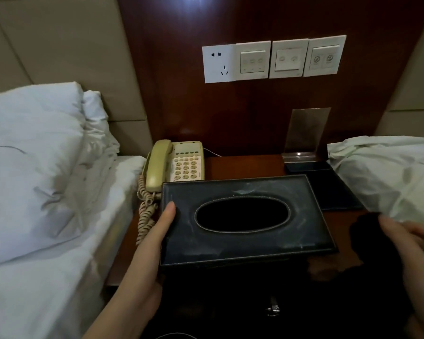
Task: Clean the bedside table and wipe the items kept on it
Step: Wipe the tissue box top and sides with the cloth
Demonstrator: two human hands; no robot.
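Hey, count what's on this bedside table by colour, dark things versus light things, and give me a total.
Dark: 3 — tissue box, held by the left hand; flat tray; small flat item under the stand
Beige: 1 — telephone
Clear: 1 — acrylic sign stand
Total: 5

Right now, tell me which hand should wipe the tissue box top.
The right hand. It hovers free beside the tissue box, seemingly by a dark cloth. The left hand already grips the box's left edge, steadying it.
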